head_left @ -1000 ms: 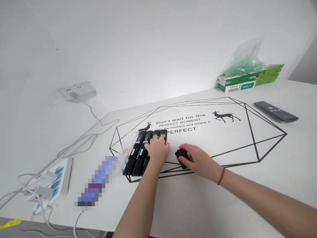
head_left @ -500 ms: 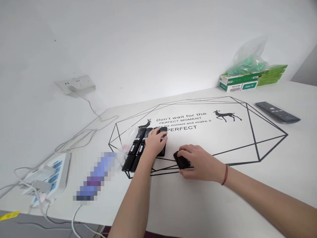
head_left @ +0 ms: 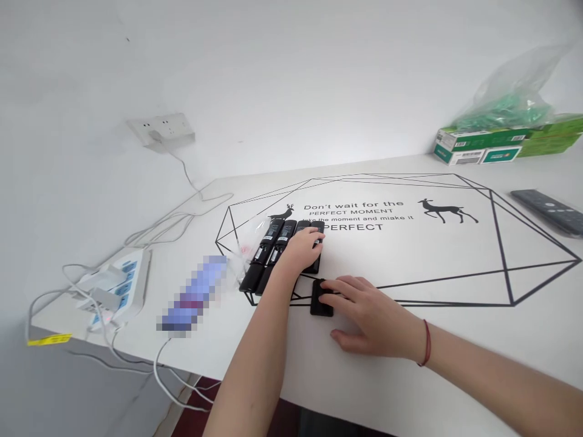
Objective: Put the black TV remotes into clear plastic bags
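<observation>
Several black remote controls [head_left: 279, 233] lie side by side, backs up, with white labels in the recesses of the left ones. My left hand [head_left: 304, 247] rests over the right-hand ones, its fingers bent round the edge of the rightmost remote control [head_left: 316, 262]. Just below that remote lies a small black battery cover [head_left: 322, 305], flat on the table. Two or so fingertips of my right hand [head_left: 367, 318] touch the cover's right side, while the thumb is spread away from it. My left hand and forearm hide parts of the middle remotes.
Clear plastic wrap [head_left: 246, 255] lies left of the remotes, near a blurred-out phone-like object [head_left: 195, 294] on a cable. A power strip [head_left: 132, 291] with plugs stands at the left edge. Another remote [head_left: 549, 211] and green boxes [head_left: 485, 139] under a plastic bag [head_left: 514, 100] are at right.
My right hand has brought the battery cover left, close below the rightmost remote, and its thumb has come off it. My left hand stays on the remotes. The view has shifted.
</observation>
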Demonstrator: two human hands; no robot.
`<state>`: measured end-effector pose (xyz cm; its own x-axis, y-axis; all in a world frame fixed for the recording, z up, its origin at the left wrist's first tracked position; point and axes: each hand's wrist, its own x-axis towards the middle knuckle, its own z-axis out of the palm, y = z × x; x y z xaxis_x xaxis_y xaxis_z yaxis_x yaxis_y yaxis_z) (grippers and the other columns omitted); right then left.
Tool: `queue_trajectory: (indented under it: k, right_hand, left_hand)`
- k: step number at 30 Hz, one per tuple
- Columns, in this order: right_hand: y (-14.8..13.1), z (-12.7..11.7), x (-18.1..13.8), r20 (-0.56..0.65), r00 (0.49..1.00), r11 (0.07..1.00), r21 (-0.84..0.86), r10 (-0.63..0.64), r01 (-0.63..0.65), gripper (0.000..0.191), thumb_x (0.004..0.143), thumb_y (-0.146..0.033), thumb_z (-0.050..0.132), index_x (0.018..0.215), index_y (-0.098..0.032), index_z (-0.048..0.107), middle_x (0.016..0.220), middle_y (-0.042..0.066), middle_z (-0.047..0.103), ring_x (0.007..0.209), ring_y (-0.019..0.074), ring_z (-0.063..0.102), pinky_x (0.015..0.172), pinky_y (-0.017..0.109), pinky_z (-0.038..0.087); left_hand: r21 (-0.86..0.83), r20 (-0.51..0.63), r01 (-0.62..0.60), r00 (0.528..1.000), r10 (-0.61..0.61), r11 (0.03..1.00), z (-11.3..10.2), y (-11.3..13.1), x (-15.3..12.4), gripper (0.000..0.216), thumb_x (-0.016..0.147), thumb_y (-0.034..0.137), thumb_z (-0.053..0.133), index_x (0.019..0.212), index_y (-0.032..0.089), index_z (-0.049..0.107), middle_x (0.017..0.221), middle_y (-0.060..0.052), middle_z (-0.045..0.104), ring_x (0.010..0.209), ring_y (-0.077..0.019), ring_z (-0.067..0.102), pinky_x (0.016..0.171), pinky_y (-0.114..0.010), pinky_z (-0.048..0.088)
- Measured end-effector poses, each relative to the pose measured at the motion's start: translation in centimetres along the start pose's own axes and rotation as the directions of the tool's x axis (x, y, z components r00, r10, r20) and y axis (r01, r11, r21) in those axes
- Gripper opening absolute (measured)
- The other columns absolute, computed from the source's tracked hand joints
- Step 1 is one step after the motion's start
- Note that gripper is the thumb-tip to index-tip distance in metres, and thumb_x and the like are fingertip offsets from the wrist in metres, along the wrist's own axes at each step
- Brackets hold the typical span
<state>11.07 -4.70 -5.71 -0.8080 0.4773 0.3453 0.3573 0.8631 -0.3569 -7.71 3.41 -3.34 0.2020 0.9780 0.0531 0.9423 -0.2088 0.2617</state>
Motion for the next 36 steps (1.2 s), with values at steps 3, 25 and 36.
queue_trajectory:
  k: [3,25,36]
  right_hand:
    - [0.0,0.2,0.1,0.026,1.0,1.0,-0.01,0.003,-0.003,0.052,0.077,-0.033,0.059,0.127,-0.02,0.054,0.134,0.014,0.051,0.112,0.0317,0.05,0.093,0.049,0.041]
    - [0.4,0.2,0.9,0.12,0.992,0.999,0.025,0.035,-0.038,0.061,0.084,-0.056,0.05,0.135,-0.022,0.049,0.143,0.008,0.046,0.113,0.032,0.047,0.093,0.049,0.04]
    - [9.4,-7.4,-1.5,-0.323,0.776,0.78,-0.152,0.542,-0.608,0.025,0.084,-0.041,0.056,0.099,-0.025,0.068,0.11,0.003,0.067,0.106,0.0213,0.056,0.095,0.034,0.04]
  left_hand:
    - [-0.005,0.007,0.008,1.0,-0.008,1.0,0.0,0.0,0.1,0.037,0.086,0.021,0.043,0.119,0.019,0.062,0.137,-0.007,0.051,0.126,-0.0187,0.046,0.108,-0.032,0.034]
    - [-0.002,0.009,0.028,1.0,-0.028,1.0,0.1,0.4,0.0,0.043,0.086,0.017,0.041,0.126,0.02,0.057,0.137,-0.008,0.05,0.126,-0.0182,0.046,0.108,-0.032,0.033]
    - [0.031,-0.051,-0.046,0.998,0.047,0.998,0.6,-1.1,1.2,0.043,0.083,0.036,0.041,0.118,0.02,0.062,0.131,-0.01,0.055,0.121,-0.0261,0.05,0.102,-0.04,0.04]
